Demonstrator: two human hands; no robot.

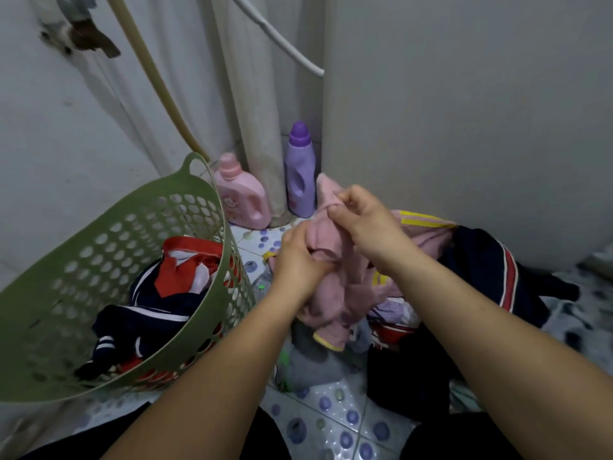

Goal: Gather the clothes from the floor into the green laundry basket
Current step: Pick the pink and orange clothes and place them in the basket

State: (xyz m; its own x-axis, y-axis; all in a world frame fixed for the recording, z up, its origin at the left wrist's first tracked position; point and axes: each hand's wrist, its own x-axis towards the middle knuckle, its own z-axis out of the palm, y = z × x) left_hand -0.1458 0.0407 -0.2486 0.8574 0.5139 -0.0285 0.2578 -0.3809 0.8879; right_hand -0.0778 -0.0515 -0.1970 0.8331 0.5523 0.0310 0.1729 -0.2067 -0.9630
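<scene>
Both hands around pink garment beside green basket

Laundry baskets: one green laundry basket.
Detergent bottles: two, right of the basket, one pink bottle, one purple bottle.
Hands: two, left hand, right hand.
Hoses: two, above the basket, one beige hose, one white hose.

My basket is green. The garment I hold is pink with yellow trim. One bottle is pink, the other bottle purple. The floor tiles show purple dots.
</scene>
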